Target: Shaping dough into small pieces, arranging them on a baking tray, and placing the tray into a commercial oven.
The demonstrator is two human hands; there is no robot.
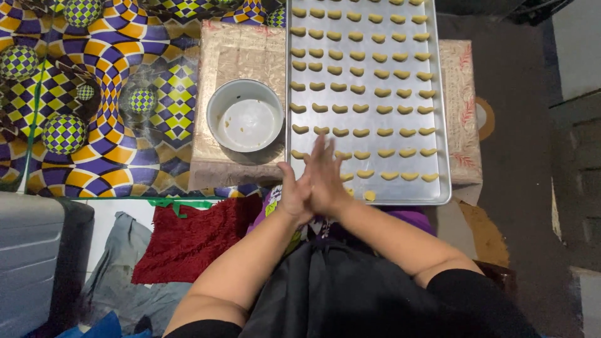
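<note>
Head view, looking straight down. Left hand (pixel 294 195) and right hand (pixel 327 181) pressed palm to palm, fingers flat and extended, blurred, over the near edge of the tray (pixel 438 125); whatever sits between the palms hidden, so cannot tell. Tray long, silver, resting on a low bench (pixel 238 47) with a beige patterned top. In the tray, neat rows of small yellow dough crescents (pixel 385 92), lined up from the far end nearly to the near rim; one loose dough lump (pixel 369 196) just beside the right hand at the near rim. Left of the tray, touching its side, a round white bowl (pixel 216 109), nearly bare inside, only a few crumbs. Under the forearms, a black apron (pixel 338 294); left of that, a red cloth (pixel 188 241) on the floor.
</note>
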